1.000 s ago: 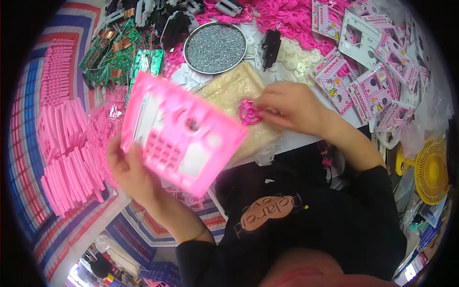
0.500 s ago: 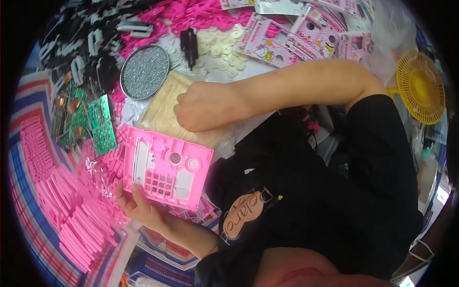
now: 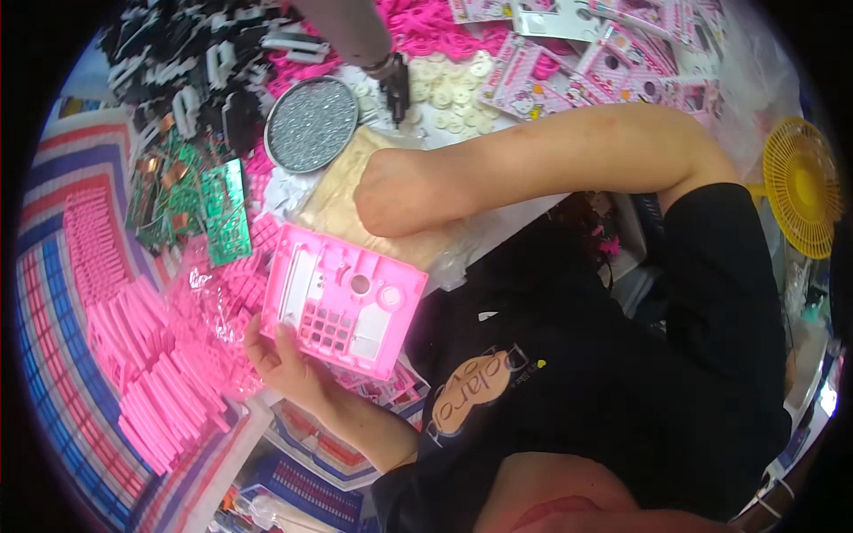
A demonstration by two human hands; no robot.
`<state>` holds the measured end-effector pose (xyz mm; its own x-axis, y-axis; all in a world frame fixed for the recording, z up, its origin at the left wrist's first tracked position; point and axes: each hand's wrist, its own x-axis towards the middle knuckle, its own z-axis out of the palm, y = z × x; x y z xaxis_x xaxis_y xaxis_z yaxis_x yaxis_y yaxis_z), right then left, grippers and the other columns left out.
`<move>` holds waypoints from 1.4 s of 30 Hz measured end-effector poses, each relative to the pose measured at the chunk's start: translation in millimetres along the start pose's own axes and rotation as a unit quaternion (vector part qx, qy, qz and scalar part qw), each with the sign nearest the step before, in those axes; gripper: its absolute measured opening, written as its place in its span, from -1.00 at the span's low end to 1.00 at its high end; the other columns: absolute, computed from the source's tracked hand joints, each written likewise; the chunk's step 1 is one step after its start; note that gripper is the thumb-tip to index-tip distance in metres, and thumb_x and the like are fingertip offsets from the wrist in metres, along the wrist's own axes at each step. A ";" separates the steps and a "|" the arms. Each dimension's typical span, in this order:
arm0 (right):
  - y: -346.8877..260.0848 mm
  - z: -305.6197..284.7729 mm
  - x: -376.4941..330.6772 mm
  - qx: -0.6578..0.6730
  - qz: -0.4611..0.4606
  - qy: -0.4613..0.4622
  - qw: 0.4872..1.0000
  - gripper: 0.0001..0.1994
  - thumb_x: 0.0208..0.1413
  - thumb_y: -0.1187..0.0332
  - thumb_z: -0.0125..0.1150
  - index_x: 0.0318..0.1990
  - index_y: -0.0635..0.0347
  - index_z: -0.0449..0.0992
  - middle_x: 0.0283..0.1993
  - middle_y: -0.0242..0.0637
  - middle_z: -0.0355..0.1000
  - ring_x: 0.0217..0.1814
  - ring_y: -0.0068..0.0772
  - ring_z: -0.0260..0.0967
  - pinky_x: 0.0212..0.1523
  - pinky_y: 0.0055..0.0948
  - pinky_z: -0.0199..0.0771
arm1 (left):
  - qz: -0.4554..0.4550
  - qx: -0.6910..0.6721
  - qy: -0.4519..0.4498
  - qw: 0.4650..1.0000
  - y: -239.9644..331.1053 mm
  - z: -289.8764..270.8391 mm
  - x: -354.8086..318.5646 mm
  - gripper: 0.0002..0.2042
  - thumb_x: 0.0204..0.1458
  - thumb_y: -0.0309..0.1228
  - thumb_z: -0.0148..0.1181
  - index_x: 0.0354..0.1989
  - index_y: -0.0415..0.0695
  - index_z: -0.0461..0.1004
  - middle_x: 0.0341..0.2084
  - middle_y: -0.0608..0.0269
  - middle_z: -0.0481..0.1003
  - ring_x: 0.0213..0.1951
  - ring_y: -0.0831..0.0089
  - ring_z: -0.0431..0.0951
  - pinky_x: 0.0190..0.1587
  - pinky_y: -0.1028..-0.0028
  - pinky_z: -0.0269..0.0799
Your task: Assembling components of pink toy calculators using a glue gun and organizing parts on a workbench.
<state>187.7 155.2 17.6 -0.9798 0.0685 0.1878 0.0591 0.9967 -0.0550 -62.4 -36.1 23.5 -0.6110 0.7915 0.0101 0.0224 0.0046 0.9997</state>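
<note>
The left hand (image 3: 283, 357) held a pink plastic panel (image 3: 342, 300) by its lower left corner, fingers curled up over the near edge and the palm behind it. The panel was a flat, roughly rectangular moulded shell, tilted so its right end sat higher toward the table edge. Its face showed a tall rectangular opening at the left, a grid of small square holes in the lower middle, 1 small round hole near the centre and a larger round recess toward the right, with raised ribs around the rim. It hung just in front of the person's chest, above the lap and close to the heaps of pink parts.

The right hand (image 3: 395, 194) lay knuckles up on a clear bag of beige pieces (image 3: 342, 200), the fingers tucked under; whether it gripped anything could not be told.

Just beyond that bag sat a round metal dish (image 3: 311, 124) of grey glittery bits. Green circuit boards (image 3: 209, 204) lay to its left, pink sticks (image 3: 160, 391) were stacked at the left, white buttons (image 3: 444, 84) were scattered further back, and a yellow fan (image 3: 800, 186) stood at the far right.
</note>
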 end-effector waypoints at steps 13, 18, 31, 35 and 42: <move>-1.1 -61.2 12.7 0.094 0.127 -0.075 0.984 -0.94 -0.18 0.39 0.30 -0.55 0.14 0.60 -0.48 -0.14 0.54 -0.36 -0.07 0.55 -0.38 -0.18 0.52 | -0.010 -0.049 0.016 0.999 -0.3 -1.1 -2.6 -0.67 0.17 -0.60 0.23 0.10 -0.28 0.39 -0.09 0.05 0.53 -0.12 0.39 0.57 -0.01 0.43 0.51; -24.8 -116.3 -103.9 0.261 0.246 -0.222 0.907 -0.87 -0.11 0.30 0.29 -0.51 0.15 0.58 -0.51 -0.15 0.50 -0.42 0.01 0.51 -0.42 -0.06 0.45 | 0.002 -0.065 0.016 0.998 -6.0 -11.8 -4.0 -0.65 0.17 -0.63 0.22 0.13 -0.26 0.38 -0.07 0.06 0.52 -0.10 0.36 0.58 0.00 0.40 0.54; 132.1 -61.1 -124.4 0.024 0.483 0.160 0.860 -0.76 0.11 0.25 0.20 -0.17 0.17 0.62 -0.37 -0.12 0.60 -0.27 -0.04 0.58 -0.18 -0.09 0.55 | -0.025 -0.027 -0.081 0.996 -26.9 58.6 57.6 -0.58 0.12 -0.63 0.23 0.18 -0.29 0.38 0.17 0.03 0.38 0.09 0.39 0.48 0.13 0.44 0.42; 180.3 -44.7 -111.3 0.026 0.520 0.054 0.852 -0.73 0.06 0.21 0.26 -0.18 0.18 0.64 -0.41 -0.05 0.59 -0.28 0.01 0.59 -0.18 -0.07 0.56 | -0.108 -0.142 -0.134 0.975 -35.1 43.1 65.1 -0.70 0.25 -0.55 0.16 0.15 -0.26 0.43 -0.09 0.13 0.57 -0.06 0.48 0.57 0.00 0.50 0.53; 72.6 -86.0 -80.1 0.311 0.476 0.139 0.810 -0.82 0.18 0.27 0.27 -0.27 0.21 0.60 -0.49 -0.26 0.54 -0.50 -0.40 0.51 -0.39 -0.42 0.49 | -0.125 -0.274 -0.047 0.952 -29.2 11.6 31.0 -0.67 0.33 -0.39 0.07 0.19 -0.28 0.42 0.09 0.03 0.53 0.11 0.21 0.55 0.22 0.17 0.44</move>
<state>286.9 225.8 83.0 -0.4599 0.8877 -0.0214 0.5705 0.2769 -0.7732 -72.8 -4.6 -5.6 -0.4684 0.8592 -0.2056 -0.5465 -0.0990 0.8316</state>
